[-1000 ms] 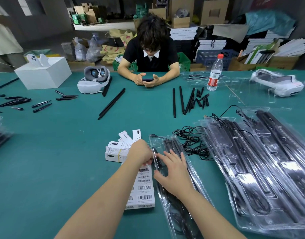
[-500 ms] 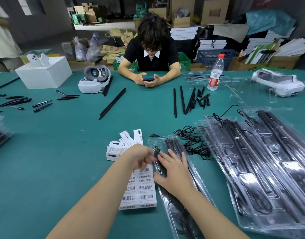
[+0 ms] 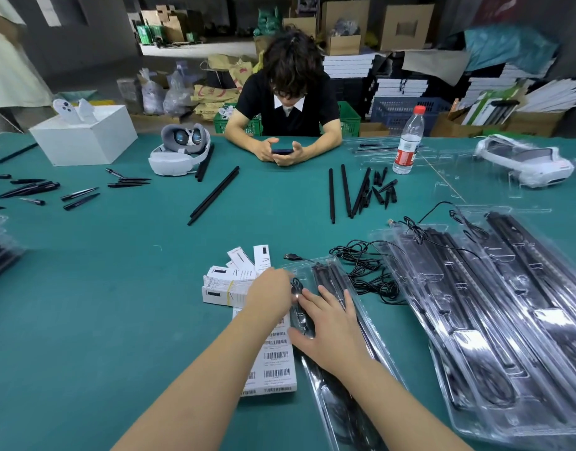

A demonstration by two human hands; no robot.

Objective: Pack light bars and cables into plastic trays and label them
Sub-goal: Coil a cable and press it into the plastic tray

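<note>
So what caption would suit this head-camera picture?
Both hands, left and right, work at a clear plastic tray beside a barcode label sheet.

Both hands (image 3: pixel 325 323) — on tray (image 3: pixel 371 323)

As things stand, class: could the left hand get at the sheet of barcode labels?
Probably yes. The left hand hovers just above the barcode label sheet, beside the tray; only its own forearm covers part of it.

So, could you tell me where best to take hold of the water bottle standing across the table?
Grip the water bottle around its labelled lower body, coming from the near side. It stands upright on the table, and that round section looks widest, with open surface in front.
</note>
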